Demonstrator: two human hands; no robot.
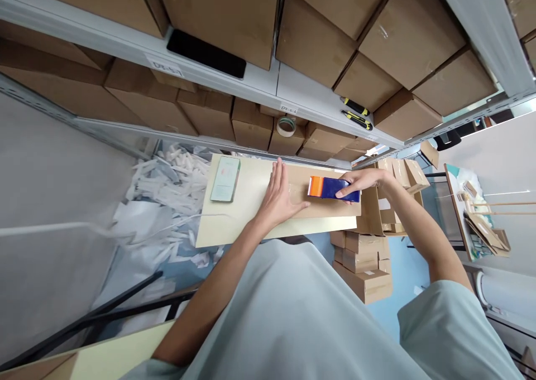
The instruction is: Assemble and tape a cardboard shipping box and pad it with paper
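My right hand (363,182) grips a dark blue and orange tape dispenser (330,188), its toothed orange end pointing left. The dispenser is over a brown cardboard box (299,179) on the pale yellow table; whether it touches the box I cannot tell. At the box's left end is my left hand (278,195), its palm against the cardboard, fingers stretched away from me and thumb out to the right. A pale green flat box (225,179) lies on the table further left.
Above the table, a grey metal shelf (307,87) holds cardboard boxes, a black phone-like slab (206,53), a tape roll (286,126) and two yellow-black utility knives (355,113). Stacked cartons (364,265) stand on the floor to the right. White scrap (171,182) is heaped on the left.
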